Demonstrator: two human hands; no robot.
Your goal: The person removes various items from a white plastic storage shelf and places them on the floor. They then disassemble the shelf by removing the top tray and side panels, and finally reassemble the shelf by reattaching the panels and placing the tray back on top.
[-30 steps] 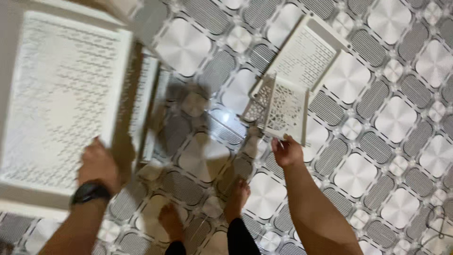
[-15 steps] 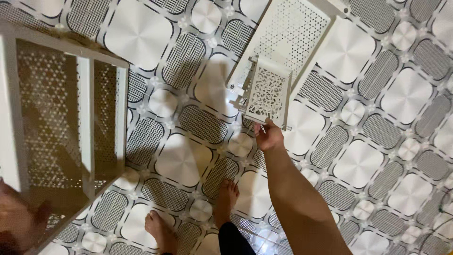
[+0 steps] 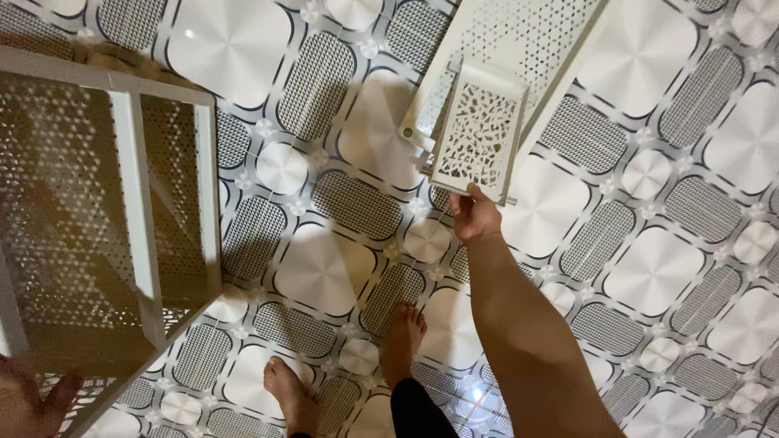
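Right hand [image 3: 475, 215]: fingers closed in a pinch on the near edge of a small white panel with a cut-out lattice pattern [image 3: 479, 134]. The panel is held up off the floor, tilted, at centre-right of the view. Its far end overlaps a larger white perforated shelf panel [image 3: 519, 36] lying flat on the floor at far right; contact between the two cannot be confirmed.

Left hand [image 3: 28, 401]: only partly in frame at the near-left corner, fingers spread, at the near edge of a white shelf frame with perforated trays [image 3: 138, 203]. Whether it grips the frame or merely rests against it cannot be told.

The shelf frame occupies the left side, well apart from the lattice panel. Two bare feet [image 3: 349, 369] stand on the patterned tile floor [image 3: 649, 268] at near centre, between the frame and the panels.

Assessment: the step in hand appears to be lifting the lattice panel clear of the loose parts, with the frame steadied by the other hand. A next move would call for a firmer hold than a fingertip pinch, and care that the panel's far end does not snag the flat panel beneath.
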